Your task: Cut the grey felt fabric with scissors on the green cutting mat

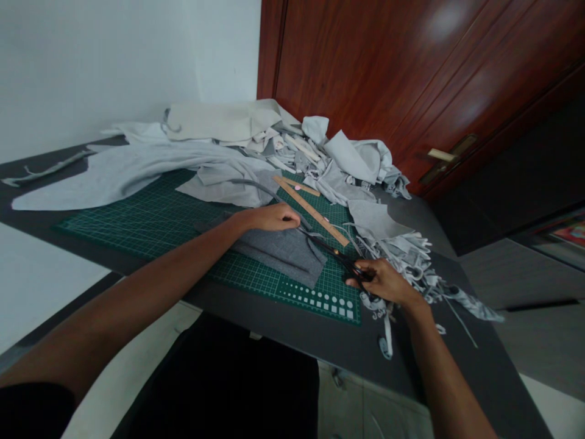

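In the head view, the right hand (379, 279) has its fingers curled about the handles of the black scissors (337, 252); how far apart the blades stand is not clear. The left hand (274, 217) makes a closed, pinching grip on the upper edge of the dark grey cloth (274, 247), which lies on the green cutting mat (132, 219) on the dark surface (496, 381). The blades reach along that edge to just beside the left fingertips.

That nearness looks like the main hazard: a long snip, or a slip of the cloth, could nick a finger. Only the left hand seems to steady the cloth, so uneven pulling might stretch it and leave a wavy cut. The wooden ruler (315, 213) lies near the blades, and the heaped scraps (402, 244) beside the right hand could snag the scissors.
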A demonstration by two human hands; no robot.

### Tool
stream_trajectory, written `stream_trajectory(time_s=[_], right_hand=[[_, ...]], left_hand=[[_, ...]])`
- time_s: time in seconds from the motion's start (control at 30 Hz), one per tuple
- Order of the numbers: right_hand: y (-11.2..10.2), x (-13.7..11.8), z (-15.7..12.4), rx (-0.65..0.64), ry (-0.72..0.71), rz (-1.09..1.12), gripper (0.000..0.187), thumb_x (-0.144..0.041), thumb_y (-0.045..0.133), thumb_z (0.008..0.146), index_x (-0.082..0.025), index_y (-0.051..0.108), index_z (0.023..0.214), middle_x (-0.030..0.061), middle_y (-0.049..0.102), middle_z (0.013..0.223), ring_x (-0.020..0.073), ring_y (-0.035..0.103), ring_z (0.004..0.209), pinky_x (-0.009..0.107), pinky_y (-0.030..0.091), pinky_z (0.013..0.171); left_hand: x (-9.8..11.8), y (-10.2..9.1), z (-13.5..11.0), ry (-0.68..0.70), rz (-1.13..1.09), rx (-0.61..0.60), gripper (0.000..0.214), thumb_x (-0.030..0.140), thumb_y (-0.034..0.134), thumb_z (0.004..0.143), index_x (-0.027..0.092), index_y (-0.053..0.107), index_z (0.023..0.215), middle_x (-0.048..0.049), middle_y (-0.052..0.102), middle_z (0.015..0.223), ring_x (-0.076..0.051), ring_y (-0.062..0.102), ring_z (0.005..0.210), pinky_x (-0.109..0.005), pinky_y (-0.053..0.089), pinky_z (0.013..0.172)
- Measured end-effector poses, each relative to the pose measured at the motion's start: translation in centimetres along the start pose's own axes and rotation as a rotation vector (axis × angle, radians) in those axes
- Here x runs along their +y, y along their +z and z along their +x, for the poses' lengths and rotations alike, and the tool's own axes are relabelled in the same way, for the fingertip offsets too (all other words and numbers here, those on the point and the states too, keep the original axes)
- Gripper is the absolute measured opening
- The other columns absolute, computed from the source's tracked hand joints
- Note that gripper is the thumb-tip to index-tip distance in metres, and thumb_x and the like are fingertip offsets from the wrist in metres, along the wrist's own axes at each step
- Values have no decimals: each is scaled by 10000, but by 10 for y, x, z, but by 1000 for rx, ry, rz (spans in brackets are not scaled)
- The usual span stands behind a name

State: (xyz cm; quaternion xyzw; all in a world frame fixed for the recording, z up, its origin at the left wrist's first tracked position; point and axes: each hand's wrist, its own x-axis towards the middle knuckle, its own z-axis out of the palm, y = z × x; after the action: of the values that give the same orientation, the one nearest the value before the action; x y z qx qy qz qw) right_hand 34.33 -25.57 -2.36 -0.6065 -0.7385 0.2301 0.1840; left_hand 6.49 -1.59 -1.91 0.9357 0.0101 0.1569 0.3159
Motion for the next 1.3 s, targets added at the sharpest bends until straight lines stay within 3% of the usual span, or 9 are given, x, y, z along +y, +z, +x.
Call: stream_trajectory(time_s=[1.3], right_hand=[[-1,-3,1,-9,-23,7,436,-483,693,855,-198,445,638,-61,366,602,100,329,558,244,265,514]], left_hand=[[-2,1,1,15,21,-2,293,181,456,911,156,514,625,26,462,593,-91,451,577,-212,338,584]])
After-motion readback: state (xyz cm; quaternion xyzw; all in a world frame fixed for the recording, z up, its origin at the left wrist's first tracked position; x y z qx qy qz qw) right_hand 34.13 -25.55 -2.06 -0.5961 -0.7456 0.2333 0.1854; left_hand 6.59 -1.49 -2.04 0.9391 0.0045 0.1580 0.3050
